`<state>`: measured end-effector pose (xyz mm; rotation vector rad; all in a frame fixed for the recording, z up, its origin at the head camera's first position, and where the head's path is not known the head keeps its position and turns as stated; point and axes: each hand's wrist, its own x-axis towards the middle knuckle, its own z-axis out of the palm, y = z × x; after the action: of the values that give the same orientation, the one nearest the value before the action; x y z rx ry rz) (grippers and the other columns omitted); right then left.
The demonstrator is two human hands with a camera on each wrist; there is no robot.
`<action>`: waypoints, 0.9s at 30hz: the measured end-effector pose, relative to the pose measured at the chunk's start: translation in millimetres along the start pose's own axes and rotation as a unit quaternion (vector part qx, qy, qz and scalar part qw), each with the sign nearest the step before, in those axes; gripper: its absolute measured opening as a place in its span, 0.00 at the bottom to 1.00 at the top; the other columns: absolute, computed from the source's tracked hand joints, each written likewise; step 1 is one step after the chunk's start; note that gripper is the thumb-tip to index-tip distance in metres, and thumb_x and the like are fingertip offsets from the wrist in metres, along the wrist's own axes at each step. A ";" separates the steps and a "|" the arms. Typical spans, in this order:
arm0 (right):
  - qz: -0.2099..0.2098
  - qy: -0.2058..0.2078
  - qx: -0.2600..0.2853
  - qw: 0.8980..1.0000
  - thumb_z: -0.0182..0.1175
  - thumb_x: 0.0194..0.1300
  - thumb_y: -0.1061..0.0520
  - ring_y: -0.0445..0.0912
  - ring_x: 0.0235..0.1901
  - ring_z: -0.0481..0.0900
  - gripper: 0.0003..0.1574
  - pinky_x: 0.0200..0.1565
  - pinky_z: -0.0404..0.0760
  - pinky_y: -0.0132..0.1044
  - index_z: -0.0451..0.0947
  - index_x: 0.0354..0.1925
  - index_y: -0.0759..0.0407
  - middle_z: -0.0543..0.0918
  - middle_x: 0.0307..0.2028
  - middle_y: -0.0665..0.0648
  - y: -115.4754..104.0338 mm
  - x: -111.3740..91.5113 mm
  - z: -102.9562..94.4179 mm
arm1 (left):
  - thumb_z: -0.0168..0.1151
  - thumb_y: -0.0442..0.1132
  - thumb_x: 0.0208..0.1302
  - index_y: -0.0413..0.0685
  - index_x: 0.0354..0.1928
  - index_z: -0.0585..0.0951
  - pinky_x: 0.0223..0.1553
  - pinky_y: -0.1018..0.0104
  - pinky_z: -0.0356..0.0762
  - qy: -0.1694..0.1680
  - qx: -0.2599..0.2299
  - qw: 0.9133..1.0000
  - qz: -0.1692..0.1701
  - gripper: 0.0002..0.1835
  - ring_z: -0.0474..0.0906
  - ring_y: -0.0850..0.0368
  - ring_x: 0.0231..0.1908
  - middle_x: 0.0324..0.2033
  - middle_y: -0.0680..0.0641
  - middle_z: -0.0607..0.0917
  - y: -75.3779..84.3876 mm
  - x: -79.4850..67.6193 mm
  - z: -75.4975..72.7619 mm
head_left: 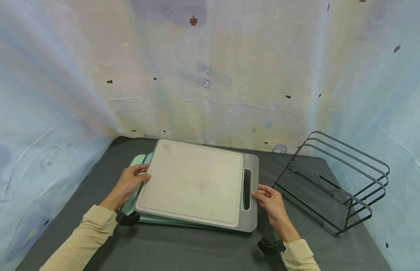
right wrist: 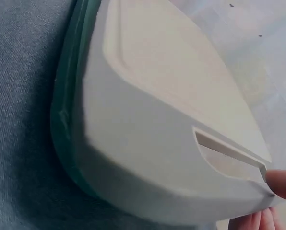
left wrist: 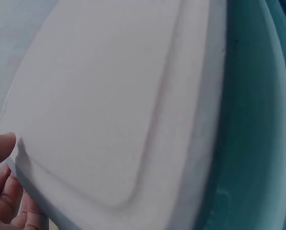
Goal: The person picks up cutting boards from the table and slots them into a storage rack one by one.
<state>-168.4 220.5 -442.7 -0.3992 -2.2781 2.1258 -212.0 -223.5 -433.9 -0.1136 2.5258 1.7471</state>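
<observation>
A cream cutting board point(head_left: 193, 180) with a grey border and a slot handle lies tilted between my two hands. My left hand point(head_left: 128, 183) pinches its left edge, thumb on top and fingers underneath, as the left wrist view also shows. At the handle end, my right hand point(head_left: 272, 205) pinches the grey rim beside the slot, its thumb point(right wrist: 282, 184) on the upper face. Beneath the board are green boards point(head_left: 138, 160), mostly covered; their edges show at the left and along the front. The right wrist view shows a dark green edge point(right wrist: 61, 120) directly under the cream board.
A dark wire rack point(head_left: 308, 206) with curved bars stands to the right of my right hand. Everything rests on a grey cloth-covered table point(head_left: 182, 248). Pale patterned curtains point(head_left: 210, 67) hang behind the table and along both sides.
</observation>
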 end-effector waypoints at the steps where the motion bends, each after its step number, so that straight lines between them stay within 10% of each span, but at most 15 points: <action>1: 0.000 0.003 -0.006 1.000 0.65 0.62 0.65 0.37 0.33 0.78 0.28 0.35 0.78 0.32 0.70 0.58 0.74 0.79 0.34 0.50 -1.4 -0.5 -1.1 | 0.58 0.33 0.69 0.31 0.67 0.65 0.43 0.64 0.74 0.000 0.000 1.000 0.003 0.28 0.70 0.41 0.54 0.58 0.31 0.70 1.6 0.2 -0.2; 27: -0.025 0.069 -0.016 0.997 0.70 0.60 0.59 0.38 0.25 0.80 0.18 0.32 0.82 0.33 0.75 0.44 0.67 0.81 0.24 0.45 -51.6 -8.6 -33.2 | 0.61 0.35 0.68 0.36 0.64 0.72 0.41 0.69 0.78 0.027 -0.053 0.996 0.067 0.24 0.78 0.62 0.41 0.53 0.37 0.75 47.6 8.2 9.4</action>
<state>-163.9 248.9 -387.8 -0.4684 -2.2254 1.9736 -224.8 -198.2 -393.7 0.0052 2.5308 1.9545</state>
